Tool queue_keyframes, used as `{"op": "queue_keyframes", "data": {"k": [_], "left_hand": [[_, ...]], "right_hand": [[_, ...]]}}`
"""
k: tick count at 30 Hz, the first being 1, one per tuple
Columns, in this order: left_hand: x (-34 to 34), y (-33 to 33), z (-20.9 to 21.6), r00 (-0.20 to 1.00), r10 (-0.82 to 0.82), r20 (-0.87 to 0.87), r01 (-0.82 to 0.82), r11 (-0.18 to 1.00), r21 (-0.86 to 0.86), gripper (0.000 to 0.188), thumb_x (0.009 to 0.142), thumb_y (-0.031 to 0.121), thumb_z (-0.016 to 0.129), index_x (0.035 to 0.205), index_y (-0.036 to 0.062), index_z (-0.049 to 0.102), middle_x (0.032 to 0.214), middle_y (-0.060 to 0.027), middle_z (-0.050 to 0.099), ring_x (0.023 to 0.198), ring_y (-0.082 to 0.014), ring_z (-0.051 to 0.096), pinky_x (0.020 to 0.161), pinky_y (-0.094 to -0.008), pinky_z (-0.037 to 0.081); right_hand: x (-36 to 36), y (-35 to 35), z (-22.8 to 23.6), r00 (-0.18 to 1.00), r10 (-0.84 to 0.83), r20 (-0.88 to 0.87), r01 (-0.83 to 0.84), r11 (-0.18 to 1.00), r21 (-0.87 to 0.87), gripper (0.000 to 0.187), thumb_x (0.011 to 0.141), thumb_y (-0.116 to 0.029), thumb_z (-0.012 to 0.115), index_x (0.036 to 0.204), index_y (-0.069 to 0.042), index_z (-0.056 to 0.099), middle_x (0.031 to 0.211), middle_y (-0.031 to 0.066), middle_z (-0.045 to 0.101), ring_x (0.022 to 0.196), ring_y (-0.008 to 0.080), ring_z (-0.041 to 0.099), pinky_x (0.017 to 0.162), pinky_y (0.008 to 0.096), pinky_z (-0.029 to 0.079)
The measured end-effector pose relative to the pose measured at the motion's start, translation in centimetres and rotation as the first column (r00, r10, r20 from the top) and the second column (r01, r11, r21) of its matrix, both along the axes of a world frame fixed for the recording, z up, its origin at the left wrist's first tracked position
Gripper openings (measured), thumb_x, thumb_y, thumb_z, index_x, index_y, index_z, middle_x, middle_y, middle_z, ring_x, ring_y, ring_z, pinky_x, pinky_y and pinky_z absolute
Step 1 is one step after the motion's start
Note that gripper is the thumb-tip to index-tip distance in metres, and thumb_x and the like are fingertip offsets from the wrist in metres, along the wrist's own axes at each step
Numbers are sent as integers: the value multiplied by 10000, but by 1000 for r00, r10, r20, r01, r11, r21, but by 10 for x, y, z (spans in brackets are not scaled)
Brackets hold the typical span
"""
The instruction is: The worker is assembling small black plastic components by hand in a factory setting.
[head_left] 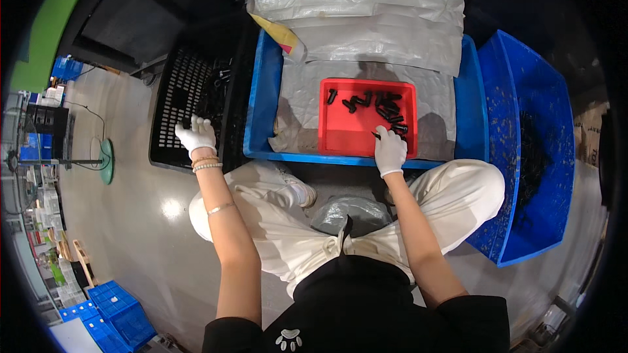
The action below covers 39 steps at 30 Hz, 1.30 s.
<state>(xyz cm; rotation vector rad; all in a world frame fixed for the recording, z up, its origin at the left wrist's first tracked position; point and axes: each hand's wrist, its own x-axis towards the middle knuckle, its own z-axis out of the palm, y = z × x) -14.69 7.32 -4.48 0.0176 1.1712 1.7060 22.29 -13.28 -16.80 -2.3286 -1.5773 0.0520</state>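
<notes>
My right hand (pixel 390 150), in a white glove, is at the near right corner of a shallow red tray (pixel 339 132). Its fingers are pinched around a small black bolt-like piece (pixel 376 135), partly hidden by the glove. Several more black bolt-like pieces (pixel 389 108) lie loose in the tray, mostly toward its right side. My left hand (pixel 197 136), also gloved in white, hovers over the near part of a black slotted crate (pixel 175 95). Its fingers are apart, with nothing visible in them. Dark parts (pixel 219 82) lie along that crate's right side.
The red tray rests on grey sheeting (pixel 301 91) over a large blue bin (pixel 258 104). A yellow-tipped bag (pixel 278 34) hangs at its far left. Right of it stands another blue bin (pixel 546 222) holding dark parts. A clear plastic bag (pixel 350 212) lies between my legs.
</notes>
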Motion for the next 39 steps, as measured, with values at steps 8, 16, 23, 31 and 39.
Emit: {"op": "queue_keyframes", "data": {"k": [8,16,23,31,39], "left_hand": [[168,-6,-73,413,-401,-818,627,777,-65,184,872,134,492,1016,50,570,871,-82,573,710,-177,574,621,-307,471],[297,-1,-211,-770,-552,-322,342,70,-937,819,719,555,585,1360,144,283,1401,-239,238,1196,-436,392,992,-478,338],[311,-13,-255,-744,-454,-491,327,394,-859,810,625,471,725,1300,204,367,1405,-161,219,1238,-423,308,955,-532,347],[300,-45,-265,-835,-449,-319,269,172,-948,497,646,379,720,1059,146,569,1236,-142,412,1023,-380,520,835,-443,460],[288,-70,-173,-126,-977,170,949,-169,-266,576,755,745,395,691,177,474,583,10,489,429,-136,447,370,-248,350]], "right_hand": [[14,-3,-11,990,-144,7,144,988,58,232,759,-228,602,964,-151,527,749,50,551,714,249,557,631,396,397],[14,12,2,967,-220,-129,209,974,-91,195,752,-201,606,893,-129,493,743,78,556,687,275,574,575,410,423],[9,8,-2,951,-214,-222,186,972,-142,254,763,-247,603,947,-110,494,740,64,557,710,253,586,616,393,432],[6,11,3,960,-219,-175,211,976,-61,229,760,-224,610,927,-106,508,742,67,560,693,258,582,613,396,434],[8,4,2,967,-212,-141,217,976,20,162,811,-234,557,914,-116,513,742,71,566,691,258,585,624,391,438]]}}
